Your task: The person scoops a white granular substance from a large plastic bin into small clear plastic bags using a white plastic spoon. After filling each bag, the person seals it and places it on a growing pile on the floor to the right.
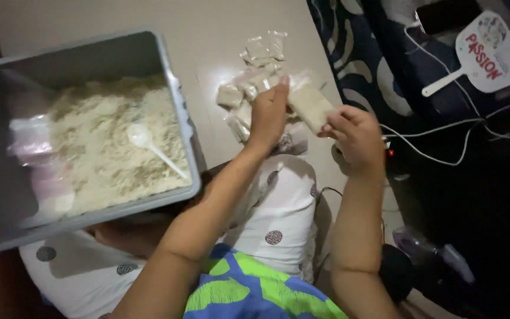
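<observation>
Grey tub [175, 106] of pale crumbly powder [107, 147]

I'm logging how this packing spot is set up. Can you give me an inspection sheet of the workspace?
Surface: pale floor, glare patch near the packets.
Job's things: small clear bag of pale crumbly filling held between both hands; pile of filled packets on the floor beyond; grey tub of the same crumbly stuff with a white plastic spoon in it.
Clutter: white hand fan and a dark phone at the right.
Hands: left hand pinches the bag's top; right hand grips its lower end.
Cables: white cables trail across the dark area at the right.
Surroundings: patterned dark fabric; dim light.
</observation>
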